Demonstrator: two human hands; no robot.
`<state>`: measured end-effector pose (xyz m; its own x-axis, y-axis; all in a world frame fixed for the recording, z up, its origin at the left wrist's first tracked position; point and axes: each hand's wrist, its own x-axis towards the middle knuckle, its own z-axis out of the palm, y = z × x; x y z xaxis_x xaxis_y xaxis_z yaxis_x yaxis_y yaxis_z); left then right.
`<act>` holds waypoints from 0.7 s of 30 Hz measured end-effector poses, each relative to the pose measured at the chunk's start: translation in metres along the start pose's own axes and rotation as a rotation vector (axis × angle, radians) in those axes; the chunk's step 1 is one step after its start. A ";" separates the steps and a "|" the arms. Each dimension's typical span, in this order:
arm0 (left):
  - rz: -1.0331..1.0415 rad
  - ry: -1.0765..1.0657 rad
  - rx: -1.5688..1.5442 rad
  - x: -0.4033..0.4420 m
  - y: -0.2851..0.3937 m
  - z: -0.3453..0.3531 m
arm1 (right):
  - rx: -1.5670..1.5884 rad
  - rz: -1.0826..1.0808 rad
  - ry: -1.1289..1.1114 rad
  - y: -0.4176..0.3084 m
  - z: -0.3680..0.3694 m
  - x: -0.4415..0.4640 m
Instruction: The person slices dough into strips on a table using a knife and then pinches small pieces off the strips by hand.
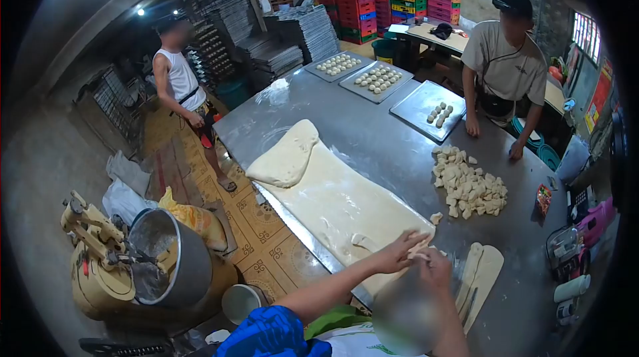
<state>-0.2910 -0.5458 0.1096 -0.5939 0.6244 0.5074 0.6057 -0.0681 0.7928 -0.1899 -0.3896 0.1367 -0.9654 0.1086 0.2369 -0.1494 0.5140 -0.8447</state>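
A long, thick sheet of pale dough [339, 187] lies along the left side of the metal table, its far end folded over in a thick flap [286, 157]. My left hand [401, 251] is at the near right corner of this sheet, fingers stretched forward over the dough. Just right of it, my right hand [436, 269] has its fingers curled around a bit of dough at that edge. A small loose dough piece [436, 218] sits on the table beyond my hands. To the right lie long, flat pale strips [478, 277]; I cannot tell what they are made of.
A heap of cut dough pieces [469, 184] is on the right of the table [373, 150]. Trays [429, 109] with dough balls stand at the far side. One person [506, 64] leans on the table; another [180, 80] stands left. A mixer bowl [190, 264] is lower left.
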 end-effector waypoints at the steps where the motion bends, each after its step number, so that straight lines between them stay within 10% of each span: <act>1: -0.230 -0.211 -0.098 -0.005 -0.018 -0.004 | 0.001 -0.002 -0.004 -0.003 0.002 0.000; 2: -0.458 -0.416 -0.194 -0.012 -0.035 -0.008 | -0.072 -0.020 0.022 -0.003 0.003 0.000; 11: -0.270 -0.141 -0.369 0.004 -0.002 -0.008 | -0.112 -0.064 0.296 -0.031 0.022 0.021; 15: -0.135 -0.573 0.331 -0.001 0.008 -0.010 | -0.459 0.344 0.122 0.054 0.011 0.013; 18: -0.117 -0.402 -0.139 -0.003 0.021 -0.008 | -0.366 0.407 0.206 0.063 0.004 0.008; 19: -0.178 -0.352 -0.228 0.009 0.021 -0.021 | -0.252 0.614 -0.144 0.019 -0.026 0.019; 21: -0.347 -0.367 0.017 0.001 0.001 -0.024 | -0.216 0.010 0.103 0.087 0.015 0.004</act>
<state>-0.3037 -0.5639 0.1187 -0.5383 0.8406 0.0605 0.4160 0.2026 0.8865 -0.2099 -0.3575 0.0565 -0.9380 0.1957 0.2861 -0.0797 0.6815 -0.7275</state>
